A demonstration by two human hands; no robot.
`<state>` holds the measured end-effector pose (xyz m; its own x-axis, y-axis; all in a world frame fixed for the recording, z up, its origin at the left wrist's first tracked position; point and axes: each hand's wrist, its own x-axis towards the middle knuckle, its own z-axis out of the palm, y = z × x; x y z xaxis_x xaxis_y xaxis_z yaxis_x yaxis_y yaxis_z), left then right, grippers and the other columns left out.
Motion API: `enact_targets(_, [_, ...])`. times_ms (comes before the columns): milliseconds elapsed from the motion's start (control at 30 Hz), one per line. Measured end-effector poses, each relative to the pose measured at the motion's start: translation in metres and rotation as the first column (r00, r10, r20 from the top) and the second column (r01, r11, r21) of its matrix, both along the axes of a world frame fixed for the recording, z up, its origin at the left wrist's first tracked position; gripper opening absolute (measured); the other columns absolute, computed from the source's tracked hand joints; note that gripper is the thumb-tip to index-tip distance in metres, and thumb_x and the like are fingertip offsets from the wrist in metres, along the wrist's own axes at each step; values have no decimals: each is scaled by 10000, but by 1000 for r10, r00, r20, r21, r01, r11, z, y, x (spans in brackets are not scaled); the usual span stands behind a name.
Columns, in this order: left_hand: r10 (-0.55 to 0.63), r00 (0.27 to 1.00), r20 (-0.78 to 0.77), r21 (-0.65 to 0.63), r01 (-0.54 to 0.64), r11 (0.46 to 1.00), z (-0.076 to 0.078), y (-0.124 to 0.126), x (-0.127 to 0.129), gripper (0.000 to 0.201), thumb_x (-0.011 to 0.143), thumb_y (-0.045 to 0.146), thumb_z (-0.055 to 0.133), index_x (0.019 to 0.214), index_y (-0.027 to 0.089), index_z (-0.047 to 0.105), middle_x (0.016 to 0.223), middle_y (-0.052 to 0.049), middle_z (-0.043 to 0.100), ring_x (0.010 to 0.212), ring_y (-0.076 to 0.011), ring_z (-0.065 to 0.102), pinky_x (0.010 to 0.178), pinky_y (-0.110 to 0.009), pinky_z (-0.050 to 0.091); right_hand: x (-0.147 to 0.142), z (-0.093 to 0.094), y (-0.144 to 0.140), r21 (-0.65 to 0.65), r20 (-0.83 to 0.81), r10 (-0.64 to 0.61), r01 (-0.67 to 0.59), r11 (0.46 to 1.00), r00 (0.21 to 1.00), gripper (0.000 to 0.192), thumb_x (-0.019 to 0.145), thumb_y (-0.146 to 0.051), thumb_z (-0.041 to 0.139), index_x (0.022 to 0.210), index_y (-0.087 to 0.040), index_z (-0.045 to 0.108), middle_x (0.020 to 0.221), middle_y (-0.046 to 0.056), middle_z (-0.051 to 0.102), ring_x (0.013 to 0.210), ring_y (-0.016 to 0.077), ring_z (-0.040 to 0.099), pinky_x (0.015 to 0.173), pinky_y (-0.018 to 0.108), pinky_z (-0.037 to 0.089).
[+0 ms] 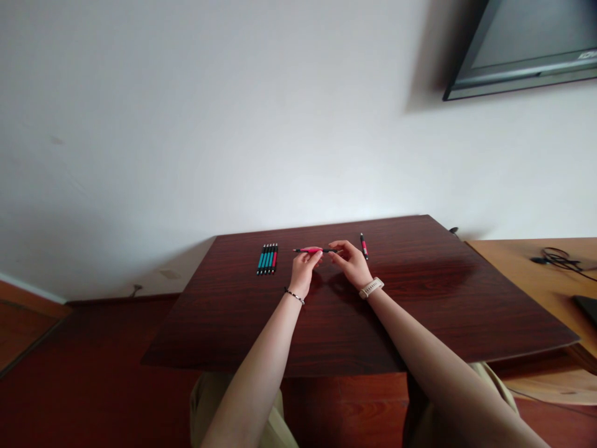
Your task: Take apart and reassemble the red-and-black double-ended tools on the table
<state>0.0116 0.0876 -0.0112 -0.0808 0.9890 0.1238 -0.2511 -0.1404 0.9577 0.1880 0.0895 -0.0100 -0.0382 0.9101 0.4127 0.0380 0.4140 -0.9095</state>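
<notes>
A pink pen (pixel 311 250) with black ends is held level just above the dark wooden table (pixel 420 311). My left hand (pixel 304 269) grips its pink middle. My right hand (pixel 351 261) pinches its black right end. A row of several pens (pixel 267 259), mostly teal with one pink, lies side by side on the table to the left of my left hand. One more pink and black pen (pixel 364 246) lies alone just beyond my right hand. A thin bracelet circles my left wrist and a pale watch my right.
The table stands against a white wall (pixel 233 124). A dark screen (pixel 522 50) hangs at the upper right. A lighter wooden desk (pixel 527 267) with black cables (pixel 557 258) adjoins the table on the right.
</notes>
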Motion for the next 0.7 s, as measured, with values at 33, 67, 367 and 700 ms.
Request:
enact_targets(33, [0, 1000, -2, -2, 0, 1000, 0, 0, 0, 432, 747, 484, 920, 1013, 162, 811, 941, -82, 790, 803, -183, 685, 729, -299, 506, 0, 1, -1, -4, -2, 2, -2, 1000, 1000, 374, 907, -542, 771, 1127, -244, 716, 1032, 63, 753, 781, 206, 696, 729, 343, 594])
enact_targets(67, [-2, 1000, -4, -3, 2, 1000, -1, 0, 0, 435, 744, 484, 921, 1014, 161, 811, 941, -81, 791, 801, -181, 685, 729, -298, 506, 0, 1, -1, -11, -7, 9, -9, 1000, 1000, 355, 920, -541, 758, 1104, -240, 719, 992, 59, 754, 776, 206, 693, 727, 340, 587])
enact_targets(367, [0, 1000, 0, 3, 0, 1000, -1, 1, 0, 437, 752, 487, 911, 1024, 161, 808, 960, -85, 792, 800, -180, 683, 727, -299, 497, -1, 3, -2, -39, -8, 28, -28, 999, 1000, 432, 896, -574, 772, 1172, -247, 706, 1000, 63, 761, 789, 215, 698, 743, 351, 590])
enact_targets(700, [-13, 1000, -2, 4, 13, 1000, -2, 0, -1, 414, 770, 474, 909, 1020, 160, 807, 954, -83, 787, 811, -174, 680, 731, -288, 486, 0, 6, -5, -39, 53, 49, -47, 998, 997, 360, 950, -581, 700, 970, -223, 729, 883, 48, 757, 774, 209, 680, 756, 338, 558])
